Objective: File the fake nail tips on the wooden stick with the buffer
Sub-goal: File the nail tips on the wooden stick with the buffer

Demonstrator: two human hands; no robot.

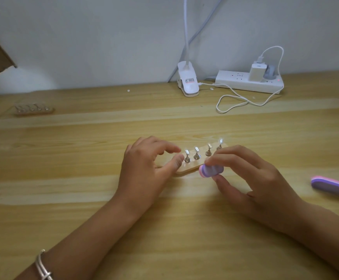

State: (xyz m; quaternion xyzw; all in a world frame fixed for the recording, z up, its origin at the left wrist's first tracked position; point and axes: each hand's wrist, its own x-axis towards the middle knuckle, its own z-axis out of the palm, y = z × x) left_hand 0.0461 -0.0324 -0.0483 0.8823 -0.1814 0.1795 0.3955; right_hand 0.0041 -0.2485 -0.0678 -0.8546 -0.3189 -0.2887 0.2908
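With the left hand (144, 164) pinching the left end of the pale flat wooden stick (186, 169) and the right hand (251, 178) gripping the pink-and-purple oval foam buffer (211, 170) just before it, a hard stroke could knock a clear fake nail tip (197, 149) loose.

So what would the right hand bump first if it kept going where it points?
Probably the front edge of the pale wooden stick, since the right hand aims its purple and pink oval buffer leftward; the thumb of the left hand lies just beyond. Depth is unclear.
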